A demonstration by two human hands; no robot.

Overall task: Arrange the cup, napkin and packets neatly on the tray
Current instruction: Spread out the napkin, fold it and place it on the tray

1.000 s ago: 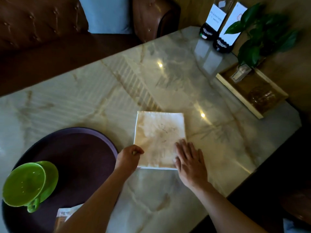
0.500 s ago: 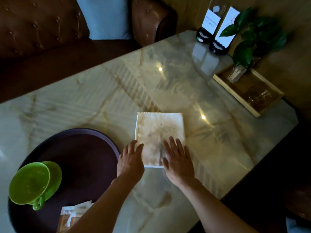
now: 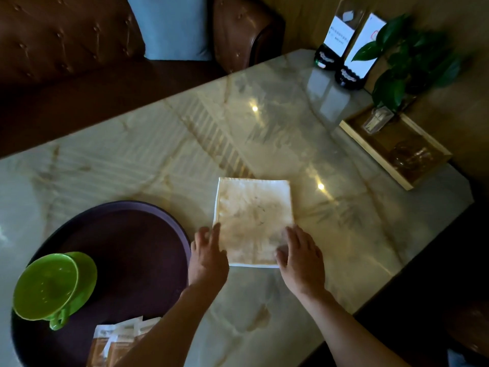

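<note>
Both hands have slid apart to the napkin's [image 3: 253,221] side edges. Left hand [image 3: 207,256] and right hand [image 3: 300,258] lie flat, fingers straight, pressing it near the table's [image 3: 132,165] front edge, beside the tray [image 3: 148,234]. Risk: glossy top, the fold slips or skews on pickup.

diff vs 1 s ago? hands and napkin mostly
The left hand let go of the napkin's near-left corner, which it pinched a second ago, and now lies flat at the left edge. The right hand slid from the near-right corner in toward the middle, then back to the right edge. Unchanged: napkin folded on the table; cup and packets on the tray.
</note>
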